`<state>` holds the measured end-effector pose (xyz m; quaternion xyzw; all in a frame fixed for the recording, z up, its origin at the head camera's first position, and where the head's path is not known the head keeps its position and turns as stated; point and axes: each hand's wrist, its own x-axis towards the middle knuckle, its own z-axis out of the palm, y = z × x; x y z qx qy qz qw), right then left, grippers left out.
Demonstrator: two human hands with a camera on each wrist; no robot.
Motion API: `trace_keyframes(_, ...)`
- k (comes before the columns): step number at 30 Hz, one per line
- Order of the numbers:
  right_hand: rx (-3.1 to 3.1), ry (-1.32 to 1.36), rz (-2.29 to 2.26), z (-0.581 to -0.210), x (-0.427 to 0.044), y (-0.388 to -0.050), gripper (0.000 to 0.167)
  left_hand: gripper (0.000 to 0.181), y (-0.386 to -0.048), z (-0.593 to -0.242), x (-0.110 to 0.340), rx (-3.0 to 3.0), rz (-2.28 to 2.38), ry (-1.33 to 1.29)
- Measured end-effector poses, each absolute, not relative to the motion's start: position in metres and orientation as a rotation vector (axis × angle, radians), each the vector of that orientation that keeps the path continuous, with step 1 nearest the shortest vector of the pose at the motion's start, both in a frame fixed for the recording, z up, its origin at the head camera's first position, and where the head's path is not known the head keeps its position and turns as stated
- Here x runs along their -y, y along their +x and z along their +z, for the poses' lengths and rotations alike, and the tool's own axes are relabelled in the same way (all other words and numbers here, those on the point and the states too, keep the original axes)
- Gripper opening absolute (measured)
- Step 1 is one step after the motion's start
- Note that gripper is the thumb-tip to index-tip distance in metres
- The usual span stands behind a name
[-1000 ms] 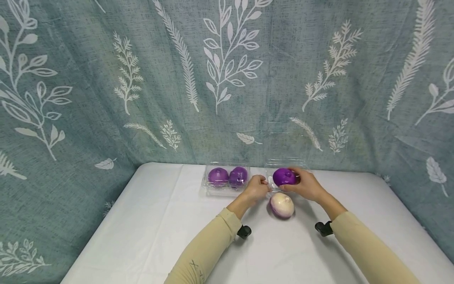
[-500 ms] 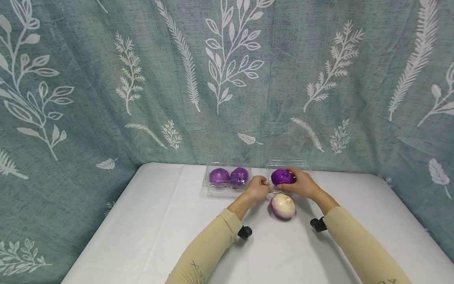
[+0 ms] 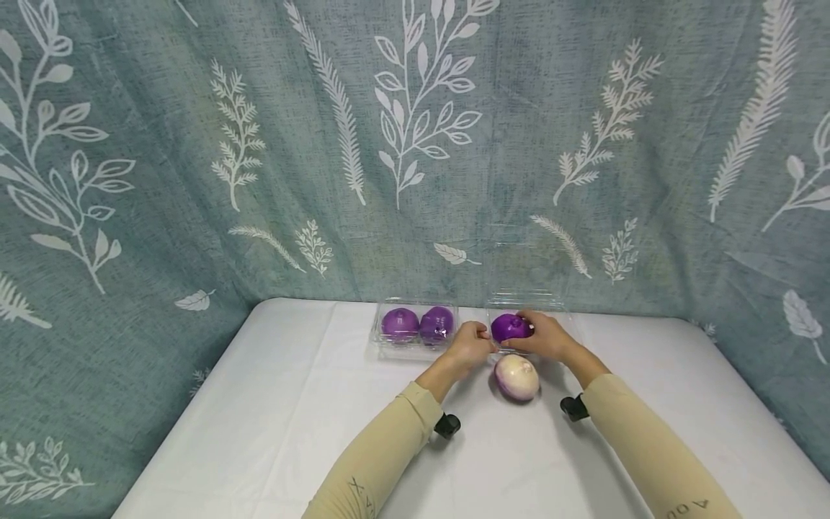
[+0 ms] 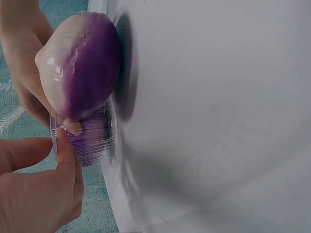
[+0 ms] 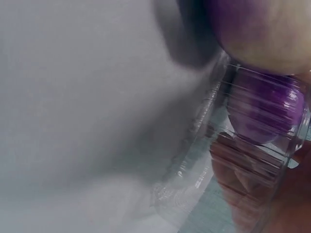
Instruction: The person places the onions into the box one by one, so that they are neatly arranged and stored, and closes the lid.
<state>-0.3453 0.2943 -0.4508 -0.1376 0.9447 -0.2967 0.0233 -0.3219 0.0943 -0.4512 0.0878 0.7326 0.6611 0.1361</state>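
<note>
A clear plastic clamshell box (image 5: 194,167) stands at the table's back, its lid raised. My left hand (image 3: 468,347) pinches the box's front left rim between thumb and fingers, as the left wrist view shows. My right hand (image 3: 551,337) reaches into the box from the right and holds a purple onion (image 3: 507,327) at its left end. The onion also shows through the ribbed wall in the right wrist view. Directly in front of the box lies a white-and-purple turnip (image 4: 92,63), touched by neither hand. My right fingers are partly hidden behind the onion and box wall.
Left of my left hand, a second clear box (image 3: 415,347) holds two purple onions (image 3: 400,324). A white cloth (image 3: 311,425) covers the table. Right behind the boxes hangs a green leaf-patterned curtain (image 3: 363,267).
My right hand has moved left and slightly down, carrying the purple onion toward the open box's left end. The left hand has stayed at the rim; the turnip has not moved.
</note>
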Motion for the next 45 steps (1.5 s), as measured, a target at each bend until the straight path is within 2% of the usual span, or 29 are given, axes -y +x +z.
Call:
trace_keyframes(9,-2.893,-0.393,-0.867,-0.433,-0.296,-0.338,0.093,0.057,-0.324,-0.452,-0.096,-2.149,1.904,0.221)
trace_keyframes(21,-2.901,-0.451,-0.908,-0.415,-0.316,-0.312,0.087,0.057,-0.323,-0.450,-0.094,-2.137,1.900,0.232)
trace_keyframes(33,-2.942,-0.601,-0.873,-0.402,-0.318,-0.285,0.071,0.056,-0.325,-0.448,-0.094,-2.127,1.904,0.227)
trace_keyframes(45,-2.974,-0.625,-0.910,-0.400,-0.324,-0.257,0.069,0.056,-0.326,-0.450,-0.094,-2.116,1.929,0.215)
